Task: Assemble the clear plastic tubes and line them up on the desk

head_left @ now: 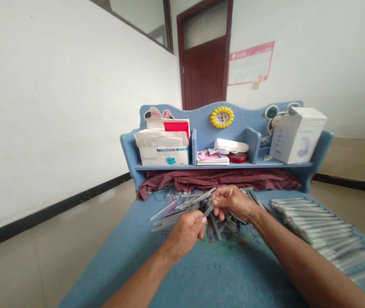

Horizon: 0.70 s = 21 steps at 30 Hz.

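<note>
My left hand is closed in a pinch on one end of a slim grey pen-like piece. The fingers of my right hand pinch the other end, so the piece spans the small gap between both hands. Beneath and behind them lies a loose pile of grey and dark pen-like sticks, pointing various ways. My hands hide the middle of this pile. To the right, many similar pale sticks lie side by side in a row, blurred towards the near end.
The blue desk has a raised back shelf. On it stand an opened mask box, a stack of papers, a red round tin and a white box. A checked cloth is bunched under the shelf.
</note>
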Each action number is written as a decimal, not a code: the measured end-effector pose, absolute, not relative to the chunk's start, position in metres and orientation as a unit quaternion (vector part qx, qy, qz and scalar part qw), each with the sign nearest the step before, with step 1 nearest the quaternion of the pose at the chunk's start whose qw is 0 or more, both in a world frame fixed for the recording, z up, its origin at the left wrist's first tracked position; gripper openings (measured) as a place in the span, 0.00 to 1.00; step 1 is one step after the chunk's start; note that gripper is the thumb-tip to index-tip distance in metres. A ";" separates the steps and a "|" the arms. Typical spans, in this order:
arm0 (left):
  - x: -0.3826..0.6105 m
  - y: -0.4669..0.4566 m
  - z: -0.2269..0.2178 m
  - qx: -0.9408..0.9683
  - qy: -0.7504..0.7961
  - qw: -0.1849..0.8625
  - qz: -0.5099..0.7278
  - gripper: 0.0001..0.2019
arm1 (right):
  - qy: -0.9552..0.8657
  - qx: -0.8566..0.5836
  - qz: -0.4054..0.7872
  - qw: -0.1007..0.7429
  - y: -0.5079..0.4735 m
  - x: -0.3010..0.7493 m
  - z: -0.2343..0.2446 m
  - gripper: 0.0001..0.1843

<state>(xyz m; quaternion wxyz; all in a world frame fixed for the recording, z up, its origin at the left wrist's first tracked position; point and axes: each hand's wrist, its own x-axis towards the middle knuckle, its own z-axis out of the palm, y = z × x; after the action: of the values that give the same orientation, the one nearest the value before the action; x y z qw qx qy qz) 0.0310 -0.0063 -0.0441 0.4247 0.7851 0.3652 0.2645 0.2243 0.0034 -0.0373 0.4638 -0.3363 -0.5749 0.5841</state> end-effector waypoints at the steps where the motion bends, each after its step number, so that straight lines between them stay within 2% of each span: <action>1: 0.031 -0.007 -0.044 0.791 0.366 0.410 0.269 0.17 | -0.572 -0.332 0.588 0.466 0.003 0.224 -0.038 0.16; 7: 0.034 -0.014 -0.037 0.804 0.376 0.341 0.310 0.16 | -0.561 -0.305 0.601 0.480 0.001 0.221 -0.036 0.16; 14: 0.036 -0.006 -0.030 0.760 0.413 0.388 0.318 0.18 | -0.545 -0.272 0.592 0.527 0.007 0.204 -0.023 0.21; 17: 0.036 0.000 -0.026 0.753 0.414 0.352 0.371 0.17 | -0.529 -0.273 0.585 0.552 0.010 0.192 -0.014 0.23; 21: 0.035 -0.001 -0.025 0.771 0.445 0.299 0.343 0.18 | -0.554 -0.309 0.556 0.538 0.006 0.187 -0.008 0.23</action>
<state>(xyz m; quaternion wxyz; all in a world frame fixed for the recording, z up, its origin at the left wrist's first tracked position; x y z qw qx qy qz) 0.0352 -0.0009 -0.0248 0.2990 0.7713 0.4453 0.3427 0.1866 0.0065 -0.0076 0.5378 -0.3088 -0.5535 0.5559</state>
